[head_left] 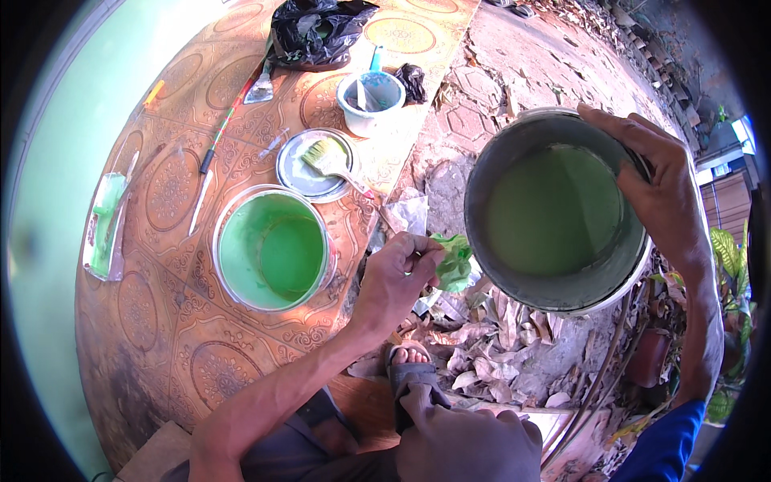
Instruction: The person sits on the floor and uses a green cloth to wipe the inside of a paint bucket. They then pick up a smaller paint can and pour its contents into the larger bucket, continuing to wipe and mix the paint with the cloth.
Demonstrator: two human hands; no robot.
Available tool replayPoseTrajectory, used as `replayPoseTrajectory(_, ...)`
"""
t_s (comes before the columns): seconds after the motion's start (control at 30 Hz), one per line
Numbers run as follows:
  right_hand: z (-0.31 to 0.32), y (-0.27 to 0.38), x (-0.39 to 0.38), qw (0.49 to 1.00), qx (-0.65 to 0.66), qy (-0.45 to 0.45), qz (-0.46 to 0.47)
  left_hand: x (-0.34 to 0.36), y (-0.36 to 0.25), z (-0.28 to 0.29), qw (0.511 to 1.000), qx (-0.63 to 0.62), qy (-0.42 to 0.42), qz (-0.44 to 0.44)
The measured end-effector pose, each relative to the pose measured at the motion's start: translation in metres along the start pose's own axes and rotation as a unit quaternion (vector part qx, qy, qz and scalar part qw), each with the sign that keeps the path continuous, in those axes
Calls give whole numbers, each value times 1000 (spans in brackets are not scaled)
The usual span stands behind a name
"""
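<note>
Green crumpled scrap (454, 263) is pinched by the left fingers (422, 246); to their right, a dark bucket (484, 189) is gripped at its rim by the right fingers (614, 127) — liquid (554, 217) could be spilled if that grip slips.

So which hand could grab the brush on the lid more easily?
Probably the left hand: it's nearer the brush, though it pinches a crumpled green thing. The right hand grips the dark bucket, farther away.
</note>
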State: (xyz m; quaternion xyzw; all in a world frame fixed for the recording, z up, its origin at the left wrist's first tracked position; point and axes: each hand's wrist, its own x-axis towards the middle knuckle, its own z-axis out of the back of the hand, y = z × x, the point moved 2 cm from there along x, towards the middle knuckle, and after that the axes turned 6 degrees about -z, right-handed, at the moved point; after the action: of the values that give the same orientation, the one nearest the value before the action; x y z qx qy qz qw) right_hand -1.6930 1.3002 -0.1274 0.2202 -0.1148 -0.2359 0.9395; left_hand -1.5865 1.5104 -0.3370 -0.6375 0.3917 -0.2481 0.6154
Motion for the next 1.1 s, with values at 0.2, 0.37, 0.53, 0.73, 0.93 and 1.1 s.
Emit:
replayPoseTrajectory(0.2,-2,5,0,999,-34,-9,8,0,-3,1,1000,0,-9,-5)
replayPoseTrajectory(0.37,-4,6,0,998,-62,-9,20,1,-2,0,1000,-2,-10,-5)
replayPoseTrajectory(0.53,0,10,-1,993,-117,2,-12,0,-2,0,1000,1,-13,-14)
replayPoseTrajectory(0.73,4,9,-2,986,-168,-12,6,3,1,-1,1000,7,-11,-21)
replayPoseTrajectory(0.93,3,17,-2,984,-175,-41,12,3,4,0,1000,1,-7,-24)
replayPoseTrajectory(1.1,3,14,-2,985,-165,-38,11,4,1,-1,1000,-2,2,-17)
